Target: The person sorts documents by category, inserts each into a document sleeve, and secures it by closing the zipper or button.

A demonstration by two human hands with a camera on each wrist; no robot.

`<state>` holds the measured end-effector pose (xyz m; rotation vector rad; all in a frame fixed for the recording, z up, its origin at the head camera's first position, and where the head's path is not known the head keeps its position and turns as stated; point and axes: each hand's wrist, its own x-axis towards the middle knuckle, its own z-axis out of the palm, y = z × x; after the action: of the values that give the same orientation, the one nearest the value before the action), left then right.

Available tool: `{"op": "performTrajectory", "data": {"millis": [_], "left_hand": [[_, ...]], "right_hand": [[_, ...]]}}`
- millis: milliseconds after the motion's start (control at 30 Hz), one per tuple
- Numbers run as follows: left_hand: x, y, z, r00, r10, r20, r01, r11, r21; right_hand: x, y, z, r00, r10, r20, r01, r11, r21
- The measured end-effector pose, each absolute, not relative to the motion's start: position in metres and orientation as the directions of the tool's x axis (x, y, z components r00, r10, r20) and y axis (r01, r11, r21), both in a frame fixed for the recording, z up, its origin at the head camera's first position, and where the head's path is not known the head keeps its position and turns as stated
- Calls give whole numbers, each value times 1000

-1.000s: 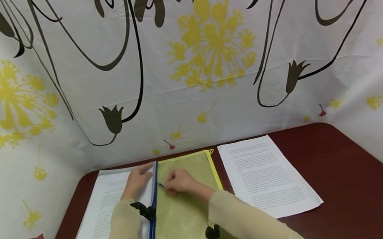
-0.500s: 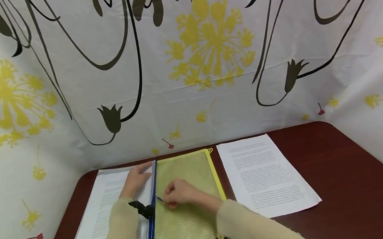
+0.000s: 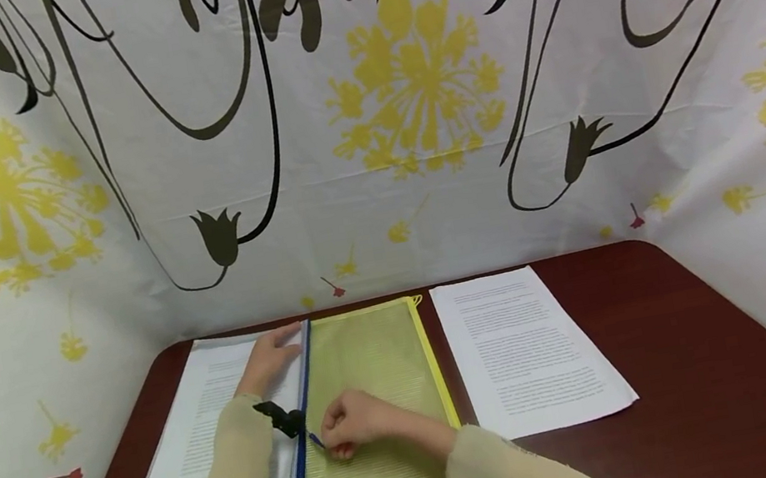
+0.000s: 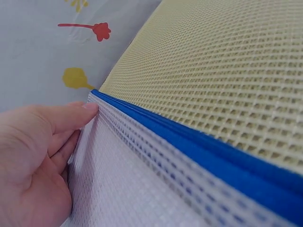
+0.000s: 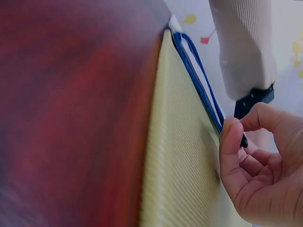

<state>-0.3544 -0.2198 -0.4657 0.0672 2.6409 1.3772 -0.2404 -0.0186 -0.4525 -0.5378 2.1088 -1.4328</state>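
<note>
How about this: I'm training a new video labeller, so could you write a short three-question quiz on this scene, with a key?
1. Which hand pinches the zipper pull of the white mesh pouch?

2. True or false: in the head view, the loose printed paper lies to the right of the yellow mesh pouch.

3. What does the left hand touch?
A) the loose printed paper
B) the zipper pull
C) the white mesh pouch

Key
1. The right hand.
2. True.
3. C.
</note>
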Motion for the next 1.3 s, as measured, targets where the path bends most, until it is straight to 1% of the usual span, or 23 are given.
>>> {"op": "performTrajectory", "data": {"millis": [233,367,500,667,733,800,900,1000,1300], "left_hand": [[-353,-218,-465,-985,98,-142,-61,573,817],[-352,-217,-465,-984,96,-148,-66,577,814],[-355,-218,-467,-984,97,-152,-67,588,806],[-359,-219,-470,-983,96,-158,-68,606,792],[-360,-219,-471,-981,94,-168,-77,610,788],[-361,-219,-471,-980,99,-173,-78,609,790],[-361,-217,-470,-979,108,-172,-72,606,792],[-359,-215,-469,-980,114,-163,-62,606,793],[-355,-216,-468,-981,130,-145,-35,614,788]], "right_hand": [[-219,-21,-450,-706,-668,-233,-19,348,-937],[-209,-23,-449,-647,-724,-238,-33,339,-940],[-201,-25,-448,-569,-781,-260,-25,332,-943],[-191,-28,-446,-437,-841,-320,-2,357,-934],[-187,-30,-445,-401,-852,-336,-2,368,-930],[-184,-32,-444,-387,-856,-342,-17,377,-926],[-180,-32,-443,-394,-857,-332,-76,390,-918],[-178,-32,-442,-392,-861,-325,-110,394,-912],[-177,-24,-442,-393,-865,-312,-94,375,-922]]}}
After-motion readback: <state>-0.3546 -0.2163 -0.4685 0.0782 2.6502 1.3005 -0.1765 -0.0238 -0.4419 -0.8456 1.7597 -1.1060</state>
